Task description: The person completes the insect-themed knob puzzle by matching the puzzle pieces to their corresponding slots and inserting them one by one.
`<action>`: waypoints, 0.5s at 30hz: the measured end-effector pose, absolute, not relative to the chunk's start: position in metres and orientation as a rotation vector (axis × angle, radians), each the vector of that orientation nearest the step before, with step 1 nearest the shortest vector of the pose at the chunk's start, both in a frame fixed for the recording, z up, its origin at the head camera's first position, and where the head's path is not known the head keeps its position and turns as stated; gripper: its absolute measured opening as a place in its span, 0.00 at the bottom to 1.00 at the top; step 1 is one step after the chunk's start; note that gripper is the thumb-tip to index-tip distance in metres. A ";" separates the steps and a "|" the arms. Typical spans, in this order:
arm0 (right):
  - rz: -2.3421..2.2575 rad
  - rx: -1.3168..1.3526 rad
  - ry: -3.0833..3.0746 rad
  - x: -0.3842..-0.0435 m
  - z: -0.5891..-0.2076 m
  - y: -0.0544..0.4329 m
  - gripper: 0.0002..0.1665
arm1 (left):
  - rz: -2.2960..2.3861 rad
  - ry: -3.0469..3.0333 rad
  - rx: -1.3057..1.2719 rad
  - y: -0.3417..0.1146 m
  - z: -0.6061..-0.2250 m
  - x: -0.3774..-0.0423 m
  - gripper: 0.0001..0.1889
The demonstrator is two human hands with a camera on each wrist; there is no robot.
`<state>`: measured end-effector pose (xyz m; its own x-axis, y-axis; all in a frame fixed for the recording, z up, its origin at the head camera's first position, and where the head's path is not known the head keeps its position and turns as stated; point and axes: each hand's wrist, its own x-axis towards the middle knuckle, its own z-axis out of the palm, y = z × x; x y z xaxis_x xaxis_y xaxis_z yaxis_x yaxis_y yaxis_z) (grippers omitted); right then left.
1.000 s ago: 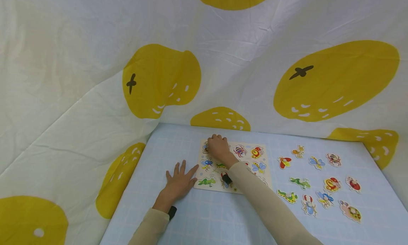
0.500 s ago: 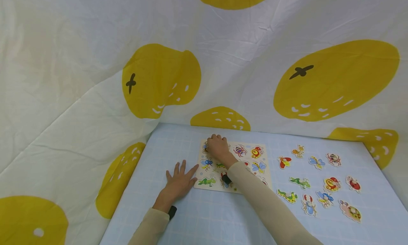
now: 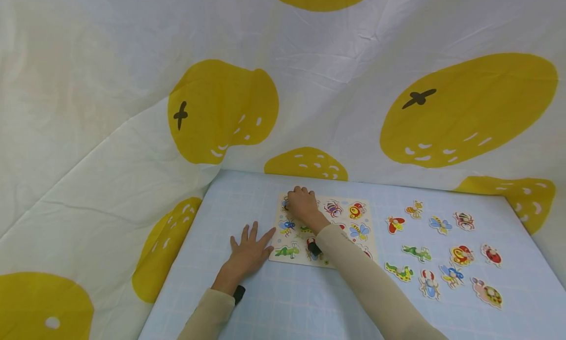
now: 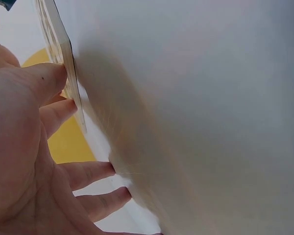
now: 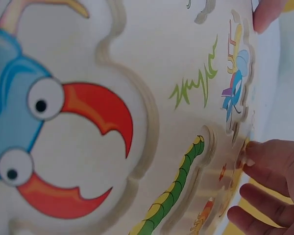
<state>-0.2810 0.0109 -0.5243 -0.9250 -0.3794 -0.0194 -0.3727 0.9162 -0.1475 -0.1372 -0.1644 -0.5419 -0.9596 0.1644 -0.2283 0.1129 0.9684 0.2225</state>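
A pale wooden peg-puzzle board [image 3: 302, 258] with insect-shaped recesses lies on the table. My right hand [image 3: 304, 205] reaches over its far left corner. There, in the right wrist view, thumb and forefinger pinch the small knob [image 5: 245, 157] of a puzzle piece, most of which the hand and angle hide. My left hand [image 3: 246, 255] rests with spread fingers on the cloth, left of the board. Two of its fingertips touch the board's side [image 4: 71, 73] in the left wrist view. A printed beetle [image 5: 19, 83] and a green caterpillar [image 5: 171, 188] show in their recesses.
Several loose insect pieces lie right of the board, among them a grasshopper [image 3: 416, 253], a ladybird [image 3: 491, 255], a caterpillar [image 3: 399, 271] and a snail [image 3: 487, 293]. A white curtain with yellow fruit prints [image 3: 327, 94] hangs behind and left of the pale blue table [image 3: 283, 305].
The view has tilted very slightly. Both hands, the board and the loose pieces stay where they were.
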 end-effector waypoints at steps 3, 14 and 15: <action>-0.248 -0.602 3.035 -0.281 -0.523 0.014 0.13 | 0.320 2.873 0.210 -0.165 -0.542 -0.137 0.29; -0.508 -0.669 3.103 -0.263 -0.493 0.047 0.14 | 0.330 2.863 0.213 -0.165 -0.543 -0.137 0.29; -0.527 -0.667 3.104 -0.262 -0.490 0.049 0.14 | 0.335 2.863 0.211 -0.166 -0.543 -0.137 0.29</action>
